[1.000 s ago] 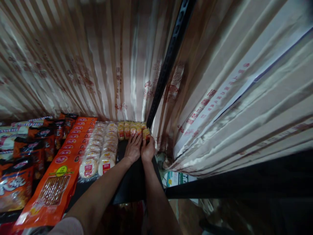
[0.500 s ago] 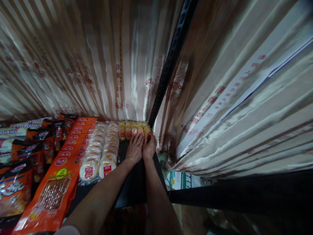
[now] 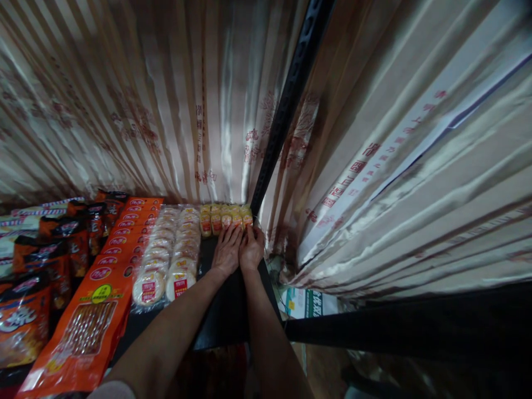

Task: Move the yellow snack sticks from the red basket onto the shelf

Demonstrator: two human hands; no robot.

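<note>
At the far end of the black shelf stands a short double row of small yellow-wrapped snack packs (image 3: 215,217) with red labels. My left hand (image 3: 227,249) lies with its fingers stretched forward, the tips against the front of the middle packs. Right beside it, my right hand (image 3: 251,249) is at the rightmost pack, near the black post. Its thumb and fingers are apart, touching the pack's front and right side; the farthest fingertips are partly hidden. To the left of my hands lie two columns of clear-wrapped round rice crackers (image 3: 181,280).
Orange snack-stick packets (image 3: 89,327) overlap farther left, beside black-and-orange snack bags (image 3: 25,321). A black perforated post (image 3: 286,111) rises at the shelf corner. Printed curtains (image 3: 166,83) hang behind and to the right. A green-and-white package (image 3: 310,303) lies low beyond the shelf edge.
My right hand has drawn slightly back from the end pack and its fingers have loosened. My left hand stays on the packs. The whole view has shifted a little.
</note>
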